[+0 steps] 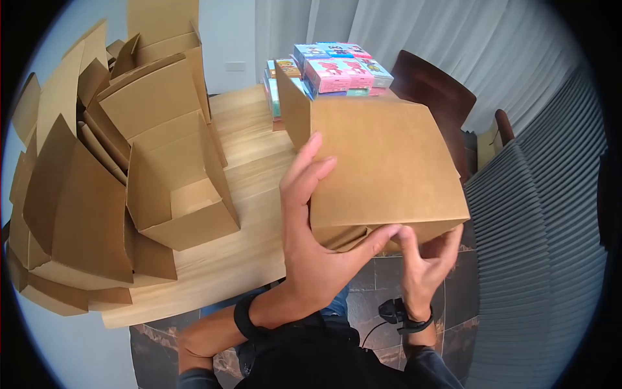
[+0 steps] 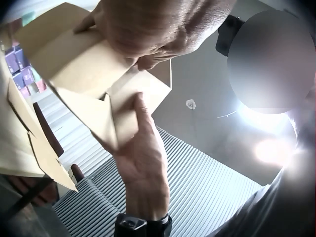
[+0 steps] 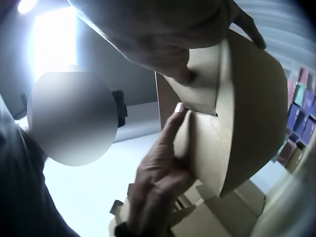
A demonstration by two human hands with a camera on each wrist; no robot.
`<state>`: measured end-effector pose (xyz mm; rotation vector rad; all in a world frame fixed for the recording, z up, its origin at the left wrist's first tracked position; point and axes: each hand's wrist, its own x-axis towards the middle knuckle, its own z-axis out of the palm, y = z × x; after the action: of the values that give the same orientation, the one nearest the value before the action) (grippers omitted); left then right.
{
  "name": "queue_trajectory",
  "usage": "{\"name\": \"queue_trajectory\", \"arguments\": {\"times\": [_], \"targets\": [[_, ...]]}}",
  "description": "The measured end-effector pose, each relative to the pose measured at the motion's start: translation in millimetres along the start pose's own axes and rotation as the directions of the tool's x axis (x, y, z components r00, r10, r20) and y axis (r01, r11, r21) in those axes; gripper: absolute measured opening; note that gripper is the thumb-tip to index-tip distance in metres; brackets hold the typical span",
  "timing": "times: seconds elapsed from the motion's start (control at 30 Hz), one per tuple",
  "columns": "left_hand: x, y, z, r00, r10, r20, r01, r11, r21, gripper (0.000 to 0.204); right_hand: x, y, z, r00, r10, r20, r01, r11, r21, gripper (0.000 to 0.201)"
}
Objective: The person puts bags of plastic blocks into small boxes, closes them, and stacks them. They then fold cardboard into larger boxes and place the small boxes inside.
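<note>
A brown cardboard box is held up in front of the body, over the table's near right edge. My left hand grips its left side, fingers along the side wall and thumb across the near face. On the lower right, my right hand grips the same box, its thumb tip close to the left thumb. Folded flaps meet between the two hands in the right wrist view. The left wrist view also shows the right thumb pressing on a flap.
An open-topped cardboard box stands on the wooden table. More opened cartons are piled at the left. Colourful small boxes are stacked at the back. A brown chair stands behind, and a grey ribbed surface rises at right.
</note>
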<state>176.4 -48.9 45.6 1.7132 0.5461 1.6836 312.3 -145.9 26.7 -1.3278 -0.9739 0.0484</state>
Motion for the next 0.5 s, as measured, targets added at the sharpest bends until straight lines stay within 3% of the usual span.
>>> {"name": "queue_trajectory", "arguments": {"times": [0.1,0.17,0.2,0.23,0.3,0.33,0.4,0.43,0.47,0.5], "targets": [[7,-3,-1,0.998,0.054,0.043,-0.047,0.989,-0.143,0.084,-3,8,9,0.997,-0.028,-0.065,0.029,0.999,0.014,0.066],[7,-9,4,0.988,0.154,0.005,-0.154,0.988,-0.019,0.078,-3,8,13,0.956,-0.244,-0.166,0.22,0.964,-0.147,0.076],[7,-7,7,0.988,0.156,0.008,-0.156,0.988,-0.022,0.078,-4,7,14,0.928,-0.32,-0.192,0.26,0.923,-0.283,0.087],[7,-5,10,0.99,0.141,-0.024,-0.143,0.982,-0.119,0.069,-1,5,12,0.926,-0.323,-0.198,0.261,0.923,-0.284,0.087],[11,-1,8,0.991,0.125,-0.041,-0.131,0.966,-0.221,0.06,4,-6,4,0.907,-0.419,-0.038,0.373,0.843,-0.389,0.09],[16,3,-2,0.987,-0.157,-0.031,0.098,0.742,-0.663,0.053,6,-10,-6,0.938,-0.343,0.039,0.34,0.896,-0.287,0.092],[20,-1,-14,0.915,-0.391,0.099,0.225,0.291,-0.93,0.047,14,-16,-16,0.948,-0.317,0.027,0.317,0.948,-0.013,0.065],[19,-11,-17,0.938,-0.321,0.129,0.288,0.518,-0.805,0.035,16,-17,-19,0.944,-0.328,0.006,0.325,0.937,0.127,0.06],[17,-24,-21,0.947,-0.285,0.151,0.303,0.625,-0.719,0.032,17,-8,-21,0.851,-0.517,0.097,0.515,0.856,0.048,0.051],[15,-38,-25,0.953,-0.248,0.173,0.301,0.723,-0.622,0.03,18,1,-23,0.702,-0.686,0.189,0.698,0.716,0.004,0.047]]}}
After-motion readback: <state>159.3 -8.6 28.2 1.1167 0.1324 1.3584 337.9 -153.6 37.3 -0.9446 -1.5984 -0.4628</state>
